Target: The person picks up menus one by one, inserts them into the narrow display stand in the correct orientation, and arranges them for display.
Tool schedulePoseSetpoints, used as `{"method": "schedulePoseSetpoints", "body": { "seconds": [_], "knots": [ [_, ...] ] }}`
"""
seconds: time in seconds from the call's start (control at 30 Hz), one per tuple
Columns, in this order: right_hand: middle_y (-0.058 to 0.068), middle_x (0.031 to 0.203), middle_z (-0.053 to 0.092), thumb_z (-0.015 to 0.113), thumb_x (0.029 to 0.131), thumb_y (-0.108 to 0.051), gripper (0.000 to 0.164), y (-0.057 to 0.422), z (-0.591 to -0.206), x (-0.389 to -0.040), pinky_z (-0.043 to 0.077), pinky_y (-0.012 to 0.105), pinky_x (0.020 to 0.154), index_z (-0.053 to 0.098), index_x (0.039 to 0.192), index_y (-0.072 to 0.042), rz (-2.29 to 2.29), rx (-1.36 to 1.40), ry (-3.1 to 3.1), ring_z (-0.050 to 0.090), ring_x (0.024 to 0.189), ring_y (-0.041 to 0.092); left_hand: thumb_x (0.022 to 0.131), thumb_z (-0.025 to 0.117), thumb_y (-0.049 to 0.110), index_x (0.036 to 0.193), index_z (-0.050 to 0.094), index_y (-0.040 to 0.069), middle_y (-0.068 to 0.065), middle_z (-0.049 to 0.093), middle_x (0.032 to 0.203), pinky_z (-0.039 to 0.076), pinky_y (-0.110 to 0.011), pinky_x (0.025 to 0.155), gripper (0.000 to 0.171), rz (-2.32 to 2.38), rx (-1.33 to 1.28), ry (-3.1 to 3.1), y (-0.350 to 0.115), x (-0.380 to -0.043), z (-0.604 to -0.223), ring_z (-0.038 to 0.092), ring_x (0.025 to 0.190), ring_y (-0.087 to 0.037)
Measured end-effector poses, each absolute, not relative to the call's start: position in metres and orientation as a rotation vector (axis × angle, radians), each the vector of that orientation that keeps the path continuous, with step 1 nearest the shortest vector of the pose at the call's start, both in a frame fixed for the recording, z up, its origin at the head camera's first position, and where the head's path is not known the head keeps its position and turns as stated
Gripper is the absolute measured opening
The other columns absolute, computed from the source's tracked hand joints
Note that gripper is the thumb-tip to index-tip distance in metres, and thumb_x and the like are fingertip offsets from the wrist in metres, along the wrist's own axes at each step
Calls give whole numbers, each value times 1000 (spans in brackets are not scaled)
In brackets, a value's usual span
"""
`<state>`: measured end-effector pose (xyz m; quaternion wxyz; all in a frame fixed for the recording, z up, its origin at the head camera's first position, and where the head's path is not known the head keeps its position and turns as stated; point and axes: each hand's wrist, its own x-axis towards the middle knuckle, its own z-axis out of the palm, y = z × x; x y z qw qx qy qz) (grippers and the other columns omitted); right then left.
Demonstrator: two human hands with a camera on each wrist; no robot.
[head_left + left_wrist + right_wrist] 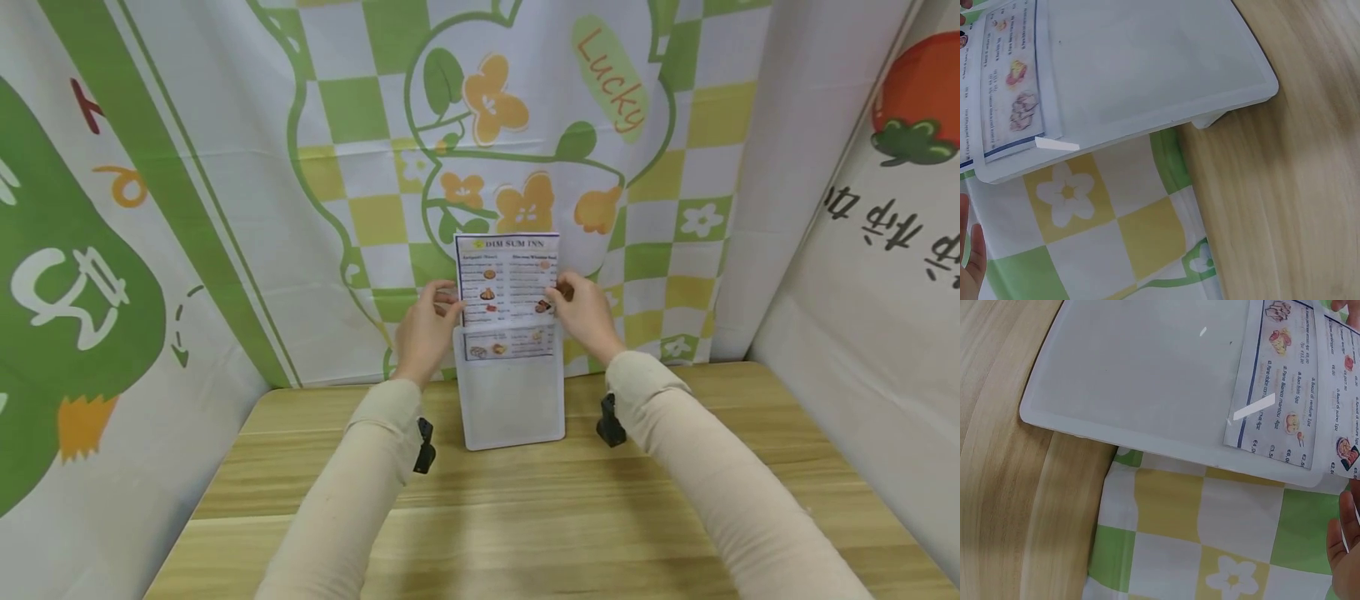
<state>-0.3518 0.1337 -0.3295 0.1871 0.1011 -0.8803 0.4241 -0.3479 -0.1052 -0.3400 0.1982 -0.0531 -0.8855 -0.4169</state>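
A printed menu sheet (508, 279) headed "DIM SUM INN" stands partly inside a white display stand (513, 404). The sheet's lower strip (1013, 75) shows through the stand's clear front, and its upper part sticks out above the rim. My left hand (429, 329) pinches the sheet's left edge, thumb near the rim. At the opposite edge, my right hand (588, 312) holds the paper with its thumb on the front. Several fingers of the right hand (1349, 550) show at that view's right border. Fingertips behind the sheet are hidden.
The stand rests on a wooden table (510, 533), near its back edge. Right behind hangs a green, yellow and white checked cloth (352, 108) with flowers and "Lucky" on it. Printed cloth walls (862, 333) close in both sides. A small foot (1209, 120) shows under the stand.
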Motion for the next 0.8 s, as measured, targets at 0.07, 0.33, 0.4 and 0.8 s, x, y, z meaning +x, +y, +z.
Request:
{"method": "schedulePoseSetpoints", "body": {
  "seconds": [0.07, 0.33, 0.4, 0.8],
  "knots": [
    [14, 98, 65, 60, 101, -17, 17, 135, -331, -352, 49, 42, 77, 63, 105, -1, 1187, 289, -2486, 58, 88, 28, 96, 66, 30, 134, 55, 19, 3, 69, 115, 49, -36, 75, 40, -1164, -150, -2481, -103, -348, -338, 65, 94, -16],
    [13, 103, 64, 59, 101, -19, 22, 136, -331, -352, 49, 43, 82, 63, 115, -2, 1211, 306, -2523, 58, 95, 28, 97, 65, 25, 130, 57, 15, -3, 70, 108, 50, -38, 78, 36, -1121, -168, -2478, -100, -348, -340, 66, 92, -20],
    [13, 107, 64, 59, 101, -20, 25, 136, -329, -353, 49, 43, 84, 62, 119, -3, 1236, 303, -2516, 58, 98, 28, 97, 65, 25, 129, 57, 14, -4, 70, 108, 49, -39, 78, 35, -1116, -162, -2479, -101, -347, -342, 66, 92, -20],
    [14, 106, 66, 61, 100, -19, 23, 134, -326, -353, 49, 42, 86, 64, 114, -1, 1225, 313, -2488, 58, 97, 28, 97, 65, 28, 132, 56, 17, 0, 70, 111, 49, -37, 76, 38, -1116, -136, -2505, -107, -346, -346, 65, 93, -18]
  ]
}}
